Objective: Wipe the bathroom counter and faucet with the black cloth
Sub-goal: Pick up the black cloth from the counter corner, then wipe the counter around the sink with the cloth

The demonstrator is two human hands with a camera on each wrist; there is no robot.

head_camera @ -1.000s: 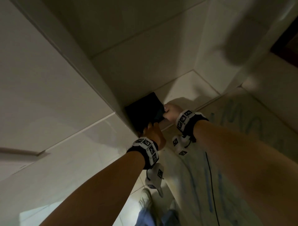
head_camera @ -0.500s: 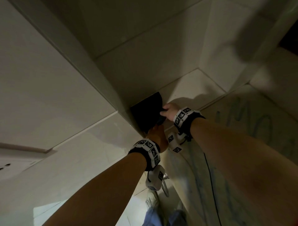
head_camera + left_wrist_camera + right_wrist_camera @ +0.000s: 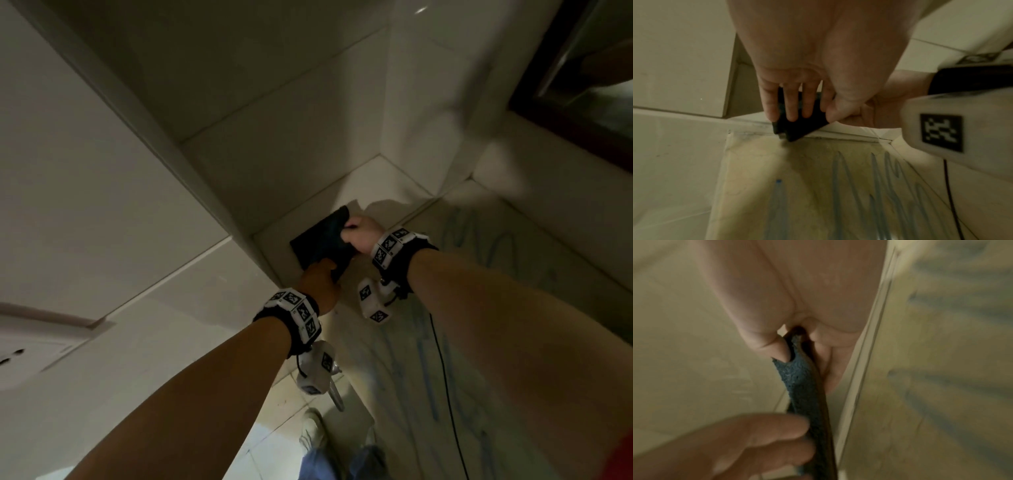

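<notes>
Near: my left hand [image 3: 320, 286] pinches the folded black terry cloth [image 3: 322, 241]; beyond, my right hand [image 3: 359, 234] pinches its far edge. The cloth hangs by the tiled corner. I judge the blue-scribbled desk [image 3: 479, 308] unwiped; no faucet visible.

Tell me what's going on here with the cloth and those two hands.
A person holds a black cloth with both hands against a tiled corner. The left hand grips its near edge with fingers spread over it, and the right hand pinches the far edge. Beside them is a pale surface with blue scribbles on it. No faucet is in view, and whether wiping has begun cannot be told.
</notes>
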